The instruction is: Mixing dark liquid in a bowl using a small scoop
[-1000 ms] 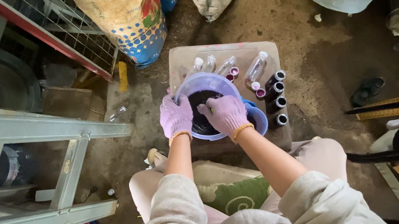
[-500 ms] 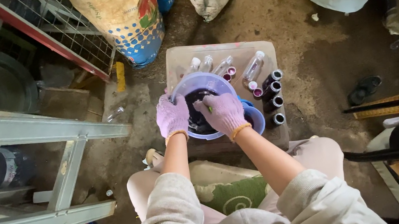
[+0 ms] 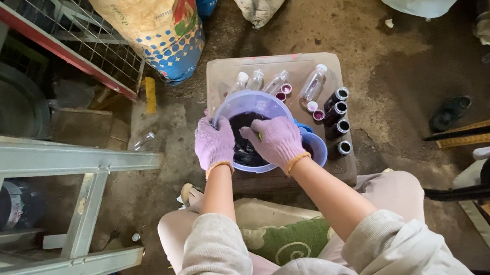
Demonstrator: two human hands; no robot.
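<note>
Gloved left hand grips the bowl's rim at 9 o'clock; right hand clenches a thin green stick over dark liquid.

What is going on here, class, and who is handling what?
A seated person wearing purple gloves works over a pale purple bowl of dark liquid on a low stool. The left hand grips the bowl's near rim, while the right hand reaches into it, holding something thin and green, too small to identify. Clear empty bottles lie at the back of the stool, and dark filled bottles are lined up on the right. Sacks stand on the floor beyond.
</note>
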